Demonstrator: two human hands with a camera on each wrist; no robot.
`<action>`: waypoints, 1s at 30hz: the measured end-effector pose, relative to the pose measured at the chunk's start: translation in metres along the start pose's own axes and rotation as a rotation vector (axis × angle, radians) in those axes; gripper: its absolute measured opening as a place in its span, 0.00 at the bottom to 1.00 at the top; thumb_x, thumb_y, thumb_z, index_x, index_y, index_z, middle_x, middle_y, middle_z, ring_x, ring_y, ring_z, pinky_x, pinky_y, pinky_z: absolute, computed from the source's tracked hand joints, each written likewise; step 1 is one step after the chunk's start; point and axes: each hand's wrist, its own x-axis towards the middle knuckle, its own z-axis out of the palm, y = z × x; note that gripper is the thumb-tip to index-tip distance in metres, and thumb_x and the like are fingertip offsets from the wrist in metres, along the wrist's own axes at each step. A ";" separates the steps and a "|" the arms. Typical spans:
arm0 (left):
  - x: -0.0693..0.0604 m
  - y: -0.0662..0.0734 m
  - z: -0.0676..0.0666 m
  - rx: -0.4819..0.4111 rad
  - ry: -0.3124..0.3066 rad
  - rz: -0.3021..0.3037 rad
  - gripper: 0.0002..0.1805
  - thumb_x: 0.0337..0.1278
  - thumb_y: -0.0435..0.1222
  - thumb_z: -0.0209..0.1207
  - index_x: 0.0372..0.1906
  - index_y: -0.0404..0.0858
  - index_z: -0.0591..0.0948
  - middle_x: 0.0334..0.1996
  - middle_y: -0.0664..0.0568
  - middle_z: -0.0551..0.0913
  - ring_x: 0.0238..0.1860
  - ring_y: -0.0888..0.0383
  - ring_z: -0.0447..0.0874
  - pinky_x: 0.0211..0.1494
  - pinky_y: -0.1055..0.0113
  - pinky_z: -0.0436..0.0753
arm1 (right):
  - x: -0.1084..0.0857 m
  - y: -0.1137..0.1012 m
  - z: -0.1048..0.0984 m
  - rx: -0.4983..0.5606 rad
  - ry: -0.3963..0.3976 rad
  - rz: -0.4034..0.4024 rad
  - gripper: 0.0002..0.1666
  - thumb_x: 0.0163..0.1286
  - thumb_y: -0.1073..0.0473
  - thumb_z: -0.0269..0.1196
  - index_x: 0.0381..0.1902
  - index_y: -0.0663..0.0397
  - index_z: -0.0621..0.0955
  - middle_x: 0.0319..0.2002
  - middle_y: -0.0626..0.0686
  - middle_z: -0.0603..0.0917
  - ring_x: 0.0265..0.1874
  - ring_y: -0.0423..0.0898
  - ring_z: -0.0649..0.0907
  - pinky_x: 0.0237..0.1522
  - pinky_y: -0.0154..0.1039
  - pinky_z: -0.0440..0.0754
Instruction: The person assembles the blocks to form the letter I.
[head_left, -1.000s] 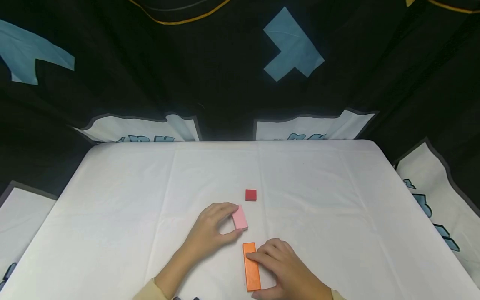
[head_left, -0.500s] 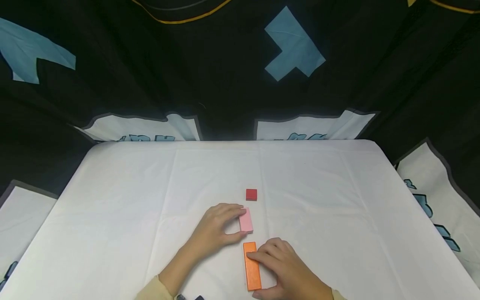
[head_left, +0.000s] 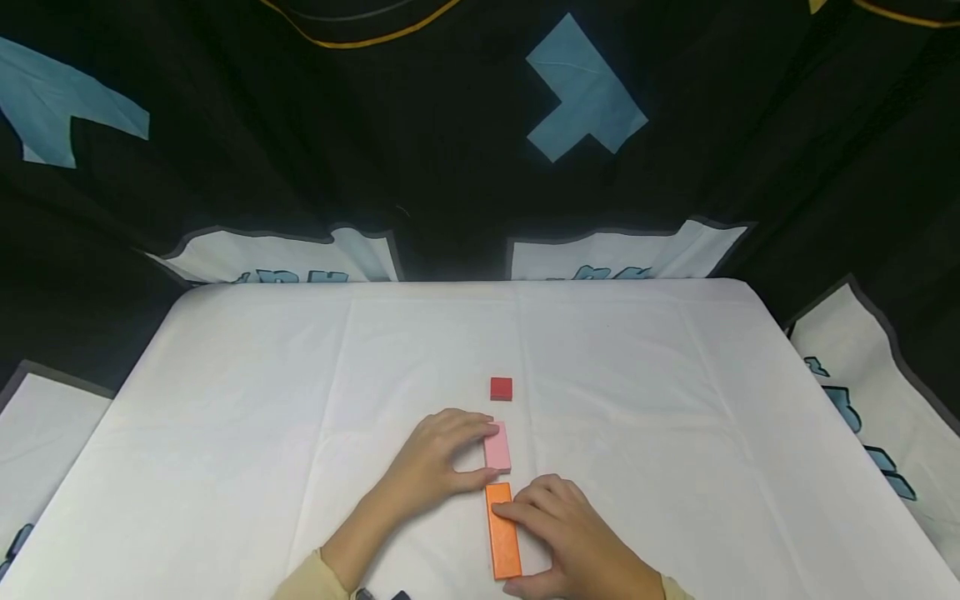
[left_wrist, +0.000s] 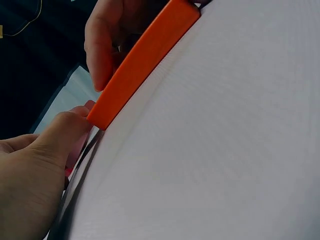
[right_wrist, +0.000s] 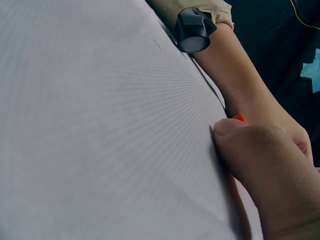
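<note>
In the head view my left hand (head_left: 431, 462) pinches a pink block (head_left: 497, 447) lengthwise, thumb at its near end and fingers at its far end. Just nearer to me lies a longer orange block (head_left: 503, 532), its far end close to the left thumb. My right hand (head_left: 558, 537) grips that orange block from the right, with the thumb at the near end and a finger on top. Beyond the pink block sits a small red block (head_left: 501, 389), touched by neither hand. The left wrist view shows the orange block (left_wrist: 145, 65) large, and most of the pink one is hidden there.
A white cloth covers the table (head_left: 637, 400). Behind it hangs a dark curtain (head_left: 450, 150) with blue shapes. A dark wrist camera (right_wrist: 193, 30) is strapped at the left forearm, seen in the right wrist view.
My left hand has slid the pink block right and slightly toward me, straightening it in line with the orange block. The right hand and the orange and red blocks have stayed in place.
</note>
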 end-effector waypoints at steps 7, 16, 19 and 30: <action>0.000 0.001 0.000 0.006 -0.015 0.006 0.29 0.47 0.55 0.71 0.57 0.53 0.83 0.56 0.62 0.83 0.60 0.62 0.78 0.62 0.57 0.76 | 0.000 0.001 0.000 0.002 -0.011 0.008 0.39 0.53 0.32 0.72 0.59 0.41 0.79 0.49 0.35 0.79 0.51 0.36 0.74 0.59 0.33 0.68; 0.000 -0.001 0.001 -0.033 0.009 0.038 0.29 0.45 0.56 0.72 0.55 0.52 0.84 0.53 0.64 0.85 0.58 0.63 0.78 0.60 0.59 0.76 | -0.001 0.002 0.000 -0.006 -0.016 0.016 0.38 0.54 0.31 0.71 0.58 0.40 0.79 0.49 0.34 0.79 0.51 0.36 0.74 0.58 0.34 0.69; 0.000 -0.002 0.001 -0.033 0.014 0.057 0.29 0.44 0.56 0.72 0.54 0.52 0.85 0.52 0.66 0.85 0.57 0.64 0.79 0.59 0.60 0.76 | -0.001 0.002 0.000 -0.010 -0.020 0.021 0.38 0.54 0.30 0.70 0.58 0.40 0.79 0.49 0.34 0.79 0.51 0.36 0.74 0.57 0.35 0.70; -0.003 -0.004 0.000 -0.026 0.010 0.070 0.27 0.44 0.56 0.72 0.53 0.53 0.86 0.52 0.66 0.85 0.56 0.63 0.79 0.59 0.59 0.76 | 0.001 0.002 -0.001 -0.030 -0.023 0.002 0.39 0.53 0.29 0.70 0.58 0.41 0.80 0.49 0.35 0.79 0.51 0.37 0.74 0.58 0.36 0.69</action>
